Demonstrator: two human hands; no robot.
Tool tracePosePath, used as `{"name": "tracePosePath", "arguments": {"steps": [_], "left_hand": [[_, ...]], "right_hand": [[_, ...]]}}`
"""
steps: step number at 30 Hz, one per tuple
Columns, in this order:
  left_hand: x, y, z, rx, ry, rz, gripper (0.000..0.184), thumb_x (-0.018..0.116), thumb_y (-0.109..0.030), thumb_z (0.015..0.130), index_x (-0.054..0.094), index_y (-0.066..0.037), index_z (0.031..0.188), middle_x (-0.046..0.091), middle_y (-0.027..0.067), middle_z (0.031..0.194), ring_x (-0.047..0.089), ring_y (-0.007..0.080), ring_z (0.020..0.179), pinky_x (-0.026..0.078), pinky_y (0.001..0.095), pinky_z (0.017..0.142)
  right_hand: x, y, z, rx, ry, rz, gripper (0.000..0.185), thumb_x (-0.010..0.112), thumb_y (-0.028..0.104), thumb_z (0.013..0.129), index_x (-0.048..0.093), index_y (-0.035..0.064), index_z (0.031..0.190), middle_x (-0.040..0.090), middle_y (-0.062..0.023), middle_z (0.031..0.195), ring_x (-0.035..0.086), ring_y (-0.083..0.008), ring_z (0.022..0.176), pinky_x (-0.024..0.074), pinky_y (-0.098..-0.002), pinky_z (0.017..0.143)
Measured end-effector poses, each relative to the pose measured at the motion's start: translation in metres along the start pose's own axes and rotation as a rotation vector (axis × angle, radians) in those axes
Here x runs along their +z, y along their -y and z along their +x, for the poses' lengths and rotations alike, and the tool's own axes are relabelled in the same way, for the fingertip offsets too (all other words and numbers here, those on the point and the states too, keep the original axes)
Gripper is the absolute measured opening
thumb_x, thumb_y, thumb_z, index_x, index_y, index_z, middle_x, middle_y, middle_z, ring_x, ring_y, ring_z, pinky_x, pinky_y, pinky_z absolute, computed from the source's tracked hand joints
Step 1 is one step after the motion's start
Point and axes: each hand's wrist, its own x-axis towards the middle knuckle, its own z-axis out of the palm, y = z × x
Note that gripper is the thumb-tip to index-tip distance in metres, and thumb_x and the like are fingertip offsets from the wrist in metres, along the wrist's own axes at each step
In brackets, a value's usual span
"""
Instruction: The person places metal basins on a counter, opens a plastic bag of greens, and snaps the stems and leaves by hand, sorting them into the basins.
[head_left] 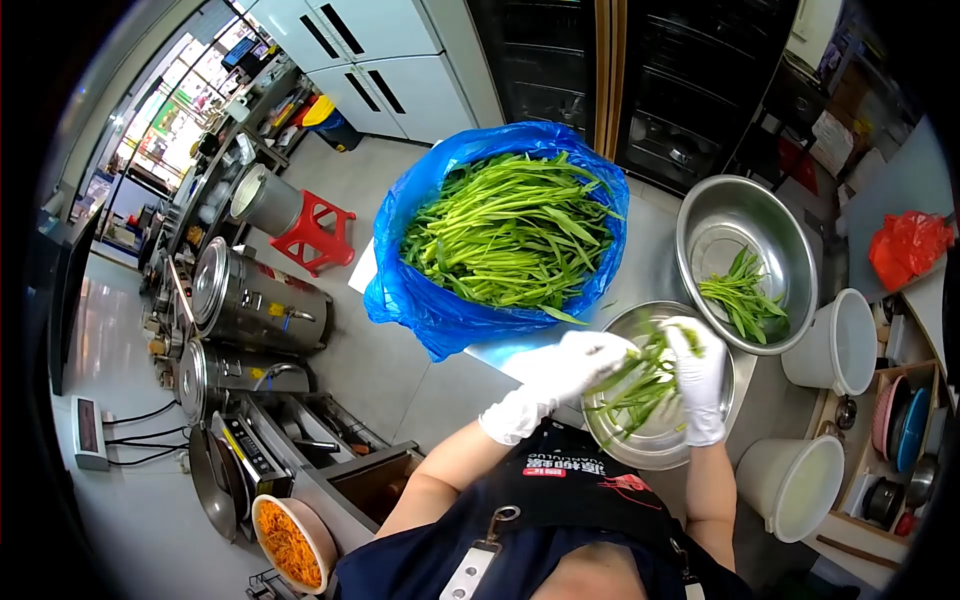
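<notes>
Grip of the gloved right hand pinches water spinach over the near steel basin; blur hides whether the left hand pinches too. The loose bunch lies between them, slanting near left to far right, its stems slender, bright green and leafy. Far left, a blue bag holds more.

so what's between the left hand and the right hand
In the head view, green stems lie between the left hand and the right hand, over the nearer metal bowl.
</notes>
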Motion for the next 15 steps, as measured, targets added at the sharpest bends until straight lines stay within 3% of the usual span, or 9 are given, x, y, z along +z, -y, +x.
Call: {"name": "tracePosePath", "arguments": {"steps": [3,4,7,8,9,10,11,12,15], "left_hand": [[0.008,-0.017,-0.009,0.152,0.164,0.400,0.034,0.057,-0.032,0.094,0.068,-0.008,0.116,0.071,0.0067,0.096,0.064,0.0201,0.087,0.049,0.0321,0.083],[0.015,0.017,-0.003,0.216,0.167,0.298,0.033,0.060,-0.030,0.091,0.066,-0.010,0.118,0.070,0.0105,0.102,0.065,0.0290,0.093,0.049,0.0346,0.089],[-0.008,0.022,-0.002,0.453,-0.144,0.760,0.031,0.065,-0.027,0.088,0.068,-0.010,0.114,0.070,0.0115,0.100,0.065,0.0311,0.093,0.050,0.0356,0.088],[-0.028,0.017,0.000,0.526,-0.207,0.638,0.029,0.067,-0.026,0.085,0.070,-0.008,0.107,0.070,0.0113,0.097,0.066,0.0288,0.089,0.051,0.0357,0.084],[-0.052,0.005,-0.001,0.524,-0.322,0.714,0.025,0.067,-0.025,0.085,0.071,-0.005,0.100,0.070,0.0116,0.094,0.066,0.0285,0.087,0.052,0.0349,0.080],[-0.071,-0.004,0.001,0.445,-0.605,0.712,0.019,0.068,-0.021,0.085,0.070,-0.004,0.093,0.068,0.0124,0.088,0.064,0.0292,0.080,0.051,0.0355,0.074],[-0.098,-0.013,0.004,0.539,-0.827,0.848,0.013,0.066,-0.019,0.086,0.066,-0.007,0.081,0.063,0.0132,0.078,0.061,0.0329,0.072,0.049,0.0415,0.066],[-0.127,-0.019,0.009,0.676,-1.004,0.944,0.009,0.067,-0.014,0.084,0.064,-0.006,0.079,0.062,0.0124,0.078,0.060,0.0325,0.072,0.048,0.0407,0.065],[-0.199,-0.022,0.025,0.674,-1.055,1.218,0.004,0.068,-0.011,0.078,0.069,-0.008,0.080,0.060,0.0083,0.077,0.059,0.0281,0.077,0.049,0.0385,0.069]], "right_hand": [[-0.045,0.015,0.005,0.069,-0.126,-0.055,0.008,0.063,0.004,0.090,0.068,-0.0005,0.094,0.064,-0.0005,0.087,0.057,-0.0094,0.077,0.0461,-0.0239,0.072],[-0.064,0.008,0.007,0.007,-0.140,-0.091,0.008,0.062,0.005,0.091,0.067,-0.0004,0.093,0.061,0.0001,0.087,0.054,-0.0082,0.074,0.0438,-0.0225,0.068],[-0.105,0.003,0.005,-0.032,-0.191,0.031,0.008,0.060,0.007,0.093,0.065,0.0003,0.092,0.055,0.0020,0.087,0.046,-0.0048,0.064,0.0353,-0.0192,0.058],[-0.118,-0.012,0.005,-0.019,-0.217,0.114,0.011,0.060,0.011,0.095,0.064,0.0009,0.093,0.055,0.0017,0.084,0.043,-0.0037,0.061,0.0335,-0.0191,0.056],[-0.126,-0.017,0.004,0.021,-0.224,0.189,0.015,0.060,0.016,0.096,0.064,0.0017,0.095,0.058,0.0006,0.084,0.044,-0.0043,0.060,0.0347,-0.0194,0.055],[-0.124,-0.022,0.006,0.022,-0.287,0.251,0.016,0.060,0.018,0.096,0.064,0.0025,0.096,0.060,-0.0004,0.085,0.044,-0.0045,0.059,0.0349,-0.0195,0.055],[-0.122,-0.028,0.006,0.024,-0.349,0.313,0.017,0.061,0.019,0.096,0.064,0.0033,0.096,0.062,-0.0015,0.086,0.045,-0.0047,0.059,0.0351,-0.0196,0.054],[-0.121,-0.030,0.005,0.034,-0.281,0.341,0.016,0.060,0.020,0.096,0.064,0.0041,0.096,0.063,-0.0023,0.087,0.046,-0.0048,0.060,0.0351,-0.0192,0.055],[-0.100,-0.035,0.006,0.032,-0.189,0.449,0.017,0.056,0.022,0.098,0.061,0.0063,0.094,0.064,-0.0036,0.083,0.050,-0.0060,0.067,0.0372,-0.0186,0.059]]}}
